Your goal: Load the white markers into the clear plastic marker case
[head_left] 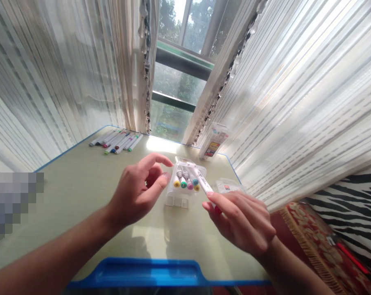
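Pinched in my right hand point(240, 219) is a white marker point(204, 182) with a red end, its far tip over the right side of a clear plastic case point(175, 192). Several markers point(183, 184) with yellow, green, purple and blue ends lie inside that case. My left hand point(142, 186) is at the left side of the case, fingers curved and apart, with nothing between them. Whether its fingertips touch the case wall I cannot tell.
Several loose markers point(118, 140) lie at the table's back left. A clear labelled package point(214, 143) stands at the back right, and a clear plastic lid-like piece point(227, 185) lies behind my right hand. A blue tray point(148, 272) edges the table's front; curtains point(81, 73) flank the window.
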Action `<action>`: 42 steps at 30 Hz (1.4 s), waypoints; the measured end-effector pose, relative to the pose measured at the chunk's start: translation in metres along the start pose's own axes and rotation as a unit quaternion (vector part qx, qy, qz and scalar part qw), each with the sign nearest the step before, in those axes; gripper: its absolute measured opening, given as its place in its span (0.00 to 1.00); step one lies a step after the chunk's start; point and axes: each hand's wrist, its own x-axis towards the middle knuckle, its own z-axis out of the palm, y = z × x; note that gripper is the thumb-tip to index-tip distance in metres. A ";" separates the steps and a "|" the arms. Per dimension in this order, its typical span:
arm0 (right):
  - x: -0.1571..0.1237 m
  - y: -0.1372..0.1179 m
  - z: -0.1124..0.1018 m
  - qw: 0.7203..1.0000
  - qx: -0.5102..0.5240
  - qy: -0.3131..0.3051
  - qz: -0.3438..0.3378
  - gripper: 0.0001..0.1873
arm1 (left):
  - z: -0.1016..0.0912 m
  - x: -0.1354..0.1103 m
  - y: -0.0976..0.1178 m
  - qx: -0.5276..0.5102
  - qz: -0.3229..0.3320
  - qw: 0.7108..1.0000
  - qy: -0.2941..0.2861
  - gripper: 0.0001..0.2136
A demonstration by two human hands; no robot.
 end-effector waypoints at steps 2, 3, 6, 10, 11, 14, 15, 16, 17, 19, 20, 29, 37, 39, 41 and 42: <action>0.004 0.000 -0.001 1.000 -0.009 -0.020 0.000 0.18 | 0.000 0.002 -0.005 0.008 0.005 1.000 -0.006 0.07; 0.007 0.000 -0.002 0.999 -0.013 -0.030 0.001 0.16 | 0.000 0.002 -0.007 0.012 0.007 1.000 -0.007 0.07; 0.019 0.002 -0.007 0.998 -0.015 -0.052 0.020 0.11 | 0.001 0.004 -0.010 0.028 0.001 1.000 -0.013 0.07; 0.037 0.005 -0.019 0.998 -0.022 -0.045 0.040 0.05 | 0.002 0.006 -0.011 0.045 -0.037 0.998 -0.026 0.11; 0.040 0.004 -0.022 0.998 -0.026 -0.044 0.039 0.05 | 0.003 0.007 -0.011 0.044 -0.044 0.998 -0.032 0.13; 0.044 0.001 -0.027 0.997 -0.024 -0.059 0.043 0.04 | 0.004 0.007 -0.011 0.030 -0.047 0.997 -0.055 0.15; 0.044 0.000 -0.027 0.997 -0.018 -0.065 0.046 0.04 | 0.005 0.007 -0.011 0.026 -0.044 0.997 -0.060 0.15; 0.044 0.000 -0.026 0.996 -0.012 -0.068 0.050 0.04 | 0.005 0.007 -0.011 0.024 -0.039 0.997 -0.062 0.15; 0.043 0.000 -0.025 0.996 -0.007 -0.069 0.054 0.04 | 0.006 0.007 -0.011 0.024 -0.033 0.997 -0.062 0.14; 0.039 0.002 -0.021 0.996 -0.005 -0.061 0.062 0.04 | 0.006 0.006 -0.012 0.025 -0.024 0.998 -0.061 0.14; 0.037 0.003 -0.019 0.996 -0.004 -0.056 0.068 0.04 | 0.006 0.006 -0.012 0.024 -0.020 0.998 -0.062 0.14; 0.026 0.009 0.000 0.994 0.008 -0.064 0.083 0.04 | 0.009 0.001 -0.016 0.009 0.005 0.997 -0.073 0.17; 0.015 0.010 0.013 0.995 0.021 -0.038 0.089 0.07 | 0.009 0.001 -0.015 0.011 0.007 0.998 -0.066 0.15; 0.012 0.010 0.015 0.995 0.017 -0.026 0.094 0.09 | 0.009 0.000 -0.015 0.010 0.007 0.998 -0.062 0.15; 0.009 0.010 0.017 0.995 0.016 -0.008 0.094 0.10 | 0.009 0.000 -0.016 0.011 0.008 0.998 -0.060 0.15; 0.008 0.010 0.019 0.995 0.018 0.001 0.094 0.10 | 0.009 0.000 -0.016 0.012 0.010 0.998 -0.061 0.16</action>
